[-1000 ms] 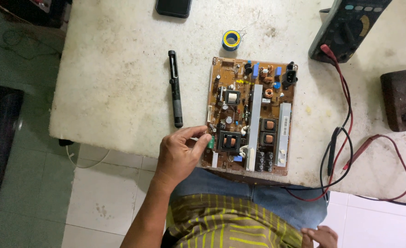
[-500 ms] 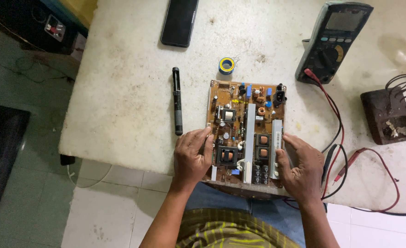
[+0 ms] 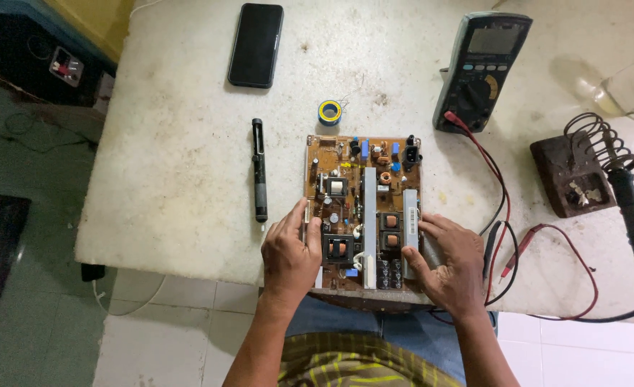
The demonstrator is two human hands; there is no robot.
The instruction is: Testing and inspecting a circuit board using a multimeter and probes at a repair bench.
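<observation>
Both hands, left hand (image 3: 290, 251) and right hand (image 3: 446, 259), grip the circuit board (image 3: 363, 208) sides at the table (image 3: 180, 201) near edge; bare tabletop lies left of the left grip

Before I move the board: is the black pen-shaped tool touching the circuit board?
Apart. The head view shows bare white tabletop between the black pen-shaped tool and the circuit board.

Bare forearms, bare hands, yellow-green striped shirt (image 3: 353, 362), blue jeans (image 3: 403, 330).
</observation>
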